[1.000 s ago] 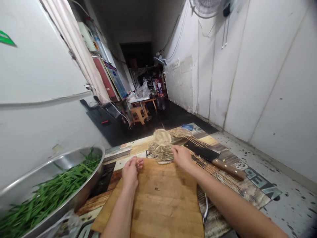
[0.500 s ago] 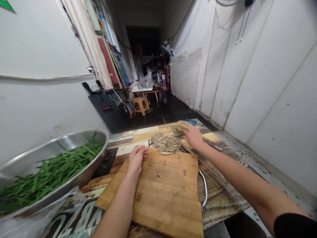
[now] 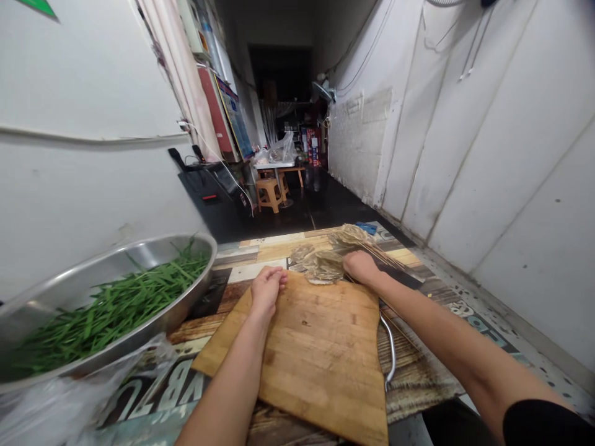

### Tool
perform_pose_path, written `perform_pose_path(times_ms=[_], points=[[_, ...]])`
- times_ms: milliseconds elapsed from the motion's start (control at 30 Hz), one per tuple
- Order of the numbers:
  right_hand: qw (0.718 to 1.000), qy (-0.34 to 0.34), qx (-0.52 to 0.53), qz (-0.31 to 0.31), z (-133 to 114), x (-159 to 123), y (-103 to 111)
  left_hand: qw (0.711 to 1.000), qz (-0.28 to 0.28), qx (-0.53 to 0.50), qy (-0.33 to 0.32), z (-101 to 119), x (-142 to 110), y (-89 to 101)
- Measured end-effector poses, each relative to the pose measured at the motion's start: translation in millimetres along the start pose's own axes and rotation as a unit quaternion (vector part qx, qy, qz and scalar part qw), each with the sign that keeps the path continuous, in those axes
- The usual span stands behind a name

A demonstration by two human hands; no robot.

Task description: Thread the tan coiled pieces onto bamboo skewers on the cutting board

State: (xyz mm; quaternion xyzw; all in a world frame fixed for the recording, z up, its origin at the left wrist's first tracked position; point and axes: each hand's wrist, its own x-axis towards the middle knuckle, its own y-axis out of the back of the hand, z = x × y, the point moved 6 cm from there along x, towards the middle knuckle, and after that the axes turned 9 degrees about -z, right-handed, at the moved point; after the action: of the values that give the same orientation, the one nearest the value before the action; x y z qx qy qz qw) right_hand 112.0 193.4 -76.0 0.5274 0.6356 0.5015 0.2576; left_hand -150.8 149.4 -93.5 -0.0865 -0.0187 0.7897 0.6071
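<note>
The patterned worktop (image 3: 244,272) carries a metal basin (image 3: 144,253) of green leaves (image 3: 121,303), then a wooden board (image 3: 320,347). Thin tan pieces (image 3: 321,266) lie piled at the board's far edge. The right hand (image 3: 360,266) curls beside them, its grip unclear; the left hand (image 3: 267,289), half-curled by the board's edge, equally so.

We note 1 wooden cutting board (image 3: 325,347), yellow-brown, lying flat, metal handle (image 3: 393,354) on its right side. At its far edge we see thin, wrinkled, grey-brown discs (image 3: 321,266), loosely heaped, overlapping; count unclear.
</note>
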Motion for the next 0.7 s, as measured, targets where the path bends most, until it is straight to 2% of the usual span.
perform_pose_path(times_ms=[167, 267, 367, 500, 567, 633, 700], points=[[0.99, -0.056, 0.116, 0.061, 4, 3, 23, 1.0, -0.005, 0.004, 0.004, 0, 0, -0.4], [0.971, -0.064, 0.221, 0.061, -3, -4, 31, 0.999, -0.033, 0.006, -0.012, 1, -1, -6.6], [0.95, -0.051, 0.305, 0.047, -20, -14, 29, 0.994, -0.109, -0.026, -0.012, 2, -8, -21.2], [0.899, -0.021, 0.436, 0.032, -47, -26, 13, 0.96, -0.243, -0.124, 0.061, 0, -21, -41.7], [0.885, -0.009, 0.465, 0.016, -57, -32, 3, 0.952, -0.266, -0.143, 0.053, 3, -23, -43.2], [0.91, 0.01, 0.415, -0.006, -63, -39, 0, 0.958, -0.25, -0.139, 0.024, 7, -21, -39.2], [0.956, 0.027, 0.291, -0.015, -61, -50, 6, 0.965, -0.228, -0.127, -0.006, 9, -18, -34.8]])
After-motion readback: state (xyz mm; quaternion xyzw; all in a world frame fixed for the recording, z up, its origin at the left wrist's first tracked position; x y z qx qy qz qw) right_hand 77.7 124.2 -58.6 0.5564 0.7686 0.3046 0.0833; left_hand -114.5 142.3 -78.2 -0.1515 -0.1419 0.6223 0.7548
